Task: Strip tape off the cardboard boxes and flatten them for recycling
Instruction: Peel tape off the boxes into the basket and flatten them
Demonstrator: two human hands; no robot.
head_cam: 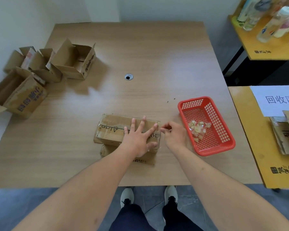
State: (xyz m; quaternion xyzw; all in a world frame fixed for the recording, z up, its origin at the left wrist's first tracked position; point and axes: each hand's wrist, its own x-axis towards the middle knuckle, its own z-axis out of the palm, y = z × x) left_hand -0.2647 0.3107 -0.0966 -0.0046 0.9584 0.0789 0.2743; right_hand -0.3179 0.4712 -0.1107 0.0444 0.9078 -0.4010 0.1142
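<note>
A taped cardboard box [113, 129] lies on its side on the wooden table [140, 55], near the front edge. My left hand [138, 139] presses flat on its top with fingers spread. My right hand [173, 133] pinches the tape at the box's right end. Clear tape [158, 130] covers that end and runs along the top seam. Open boxes [75, 62] stand at the table's left, one of them [23, 97] hanging over the edge.
A red plastic basket [223, 130] with crumpled tape scraps [198, 129] sits right of the box. A yellow side table [250, 139] on the right carries a paper sign [277, 99] and flattened cardboard [284, 137]. A cable hole [128, 77] marks the table's middle.
</note>
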